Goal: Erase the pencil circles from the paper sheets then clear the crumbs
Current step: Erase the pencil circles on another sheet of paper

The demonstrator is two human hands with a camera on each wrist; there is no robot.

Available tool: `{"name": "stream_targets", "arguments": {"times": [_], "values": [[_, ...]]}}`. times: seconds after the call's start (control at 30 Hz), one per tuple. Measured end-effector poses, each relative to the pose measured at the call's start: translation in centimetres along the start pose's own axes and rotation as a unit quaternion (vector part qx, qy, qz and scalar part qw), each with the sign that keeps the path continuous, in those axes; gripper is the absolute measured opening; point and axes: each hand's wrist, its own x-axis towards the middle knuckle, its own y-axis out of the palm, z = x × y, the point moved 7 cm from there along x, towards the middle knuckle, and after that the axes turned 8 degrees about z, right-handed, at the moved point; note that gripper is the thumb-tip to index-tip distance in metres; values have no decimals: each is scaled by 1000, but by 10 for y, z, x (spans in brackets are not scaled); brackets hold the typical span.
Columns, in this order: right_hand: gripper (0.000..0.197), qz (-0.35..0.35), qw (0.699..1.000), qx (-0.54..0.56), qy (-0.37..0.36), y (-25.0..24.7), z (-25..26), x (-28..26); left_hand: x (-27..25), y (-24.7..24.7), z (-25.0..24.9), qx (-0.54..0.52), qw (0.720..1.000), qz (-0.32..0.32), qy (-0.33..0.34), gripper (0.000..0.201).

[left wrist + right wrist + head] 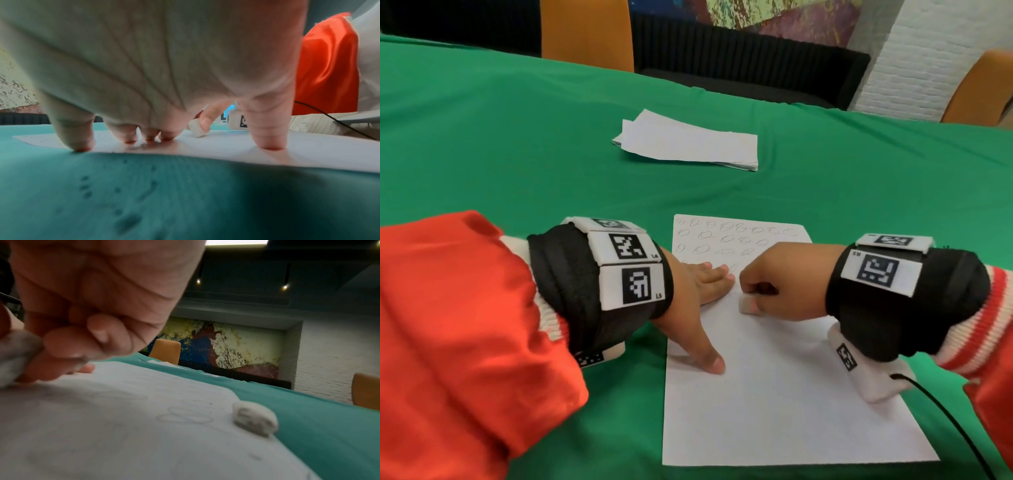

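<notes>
A white paper sheet [774, 394] lies on the green cloth, with rows of pencil circles [726, 236] along its far end; its near part is blank. My left hand [695, 291] presses flat on the sheet's left side, fingers straight and thumb spread toward me. Its fingertips [271, 146] bear on the paper [226, 146]. My right hand [767, 277] grips a white eraser [748, 305] against the sheet just right of the left fingers. The eraser [197, 129] stands tilted on the paper. Faint circles [185, 416] show near the sheet's right edge.
A stack of white sheets [688, 144] sits farther back on the green tablecloth [517, 154]. A small white lump [255, 417] rests at the paper's right edge. Dark crumbs [141, 147] lie by my left fingertips. Orange chairs [585, 31] stand behind; a black cable [945, 418] trails right.
</notes>
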Motion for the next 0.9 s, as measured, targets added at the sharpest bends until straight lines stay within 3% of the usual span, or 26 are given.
{"name": "stream_targets", "arguments": {"times": [0.13,0.27,0.4,0.57,0.73,0.9], "values": [[38,19,999,17,-47,8,17,-4,1,1,0,-2,1000,0,6,106],[38,1,1000,1,-3,-2,5,1,1,0,0,-1,1000,-4,4,106],[34,24,999,14,-46,6,20,-1,4,0,1,0,1000,-5,14,108],[36,13,1000,5,8,-3,2,0,3,0,0,9,1000,-6,2,106],[29,62,995,32,-71,13,28,-11,3,0,0,10,1000,-6,5,108],[34,42,999,19,-9,5,8,-8,2,0,0,6,1000,-7,0,108]]}}
